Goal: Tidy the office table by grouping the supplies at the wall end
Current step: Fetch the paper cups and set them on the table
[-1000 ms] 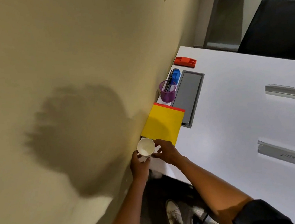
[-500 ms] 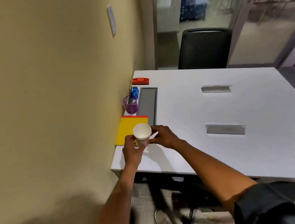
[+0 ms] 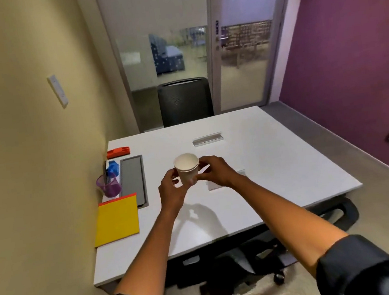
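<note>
Gripping one paper cup (image 3: 187,168) above the table (image 3: 275,162): two hands, left hand (image 3: 170,190) and right hand (image 3: 213,171).

Office room beyond the table

Black mesh chair (image 3: 185,101) at twelve o'clock, glass door (image 3: 243,52) behind it; purple wall (image 3: 352,56) at two o'clock.

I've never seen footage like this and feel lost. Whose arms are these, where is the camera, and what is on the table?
There is no machine: a person wears a wide-angle camera on the head, looking down at their own arms. The left hand and right hand hold a white paper cup above a white table. Along the wall side lie a yellow folder, a purple mesh cup, a blue item, a red stapler and a grey panel. A black chair stands at the far end.
</note>
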Demonstrator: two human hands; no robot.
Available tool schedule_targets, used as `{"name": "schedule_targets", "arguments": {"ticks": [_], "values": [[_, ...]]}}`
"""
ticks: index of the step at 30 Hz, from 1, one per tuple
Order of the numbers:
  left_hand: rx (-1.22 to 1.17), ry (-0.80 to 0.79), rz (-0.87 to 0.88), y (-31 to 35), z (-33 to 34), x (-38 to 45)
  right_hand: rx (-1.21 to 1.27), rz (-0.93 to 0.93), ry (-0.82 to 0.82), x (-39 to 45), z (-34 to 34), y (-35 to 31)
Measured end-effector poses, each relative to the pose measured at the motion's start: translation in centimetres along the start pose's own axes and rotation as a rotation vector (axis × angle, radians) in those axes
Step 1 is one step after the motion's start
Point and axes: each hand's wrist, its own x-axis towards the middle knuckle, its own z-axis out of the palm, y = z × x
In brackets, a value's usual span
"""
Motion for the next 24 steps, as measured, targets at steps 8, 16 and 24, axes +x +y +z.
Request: {"name": "schedule_targets", "arguments": {"ticks": [8,16,24], "values": [[-0.008,-0.251,0.103,6.2,15.6,1.6,0.031,0.13,0.233,-5.0,-13.3,9.0],[-0.056,-0.448,0.109,10.3,37.0,-0.3,0.034,0.259,0.379,-11.3,-28.0,23.2],[-0.096,-0.623,0.106,15.1,58.6,-4.1,0.064,0.414,0.517,-18.6,-41.9,36.8]]}}
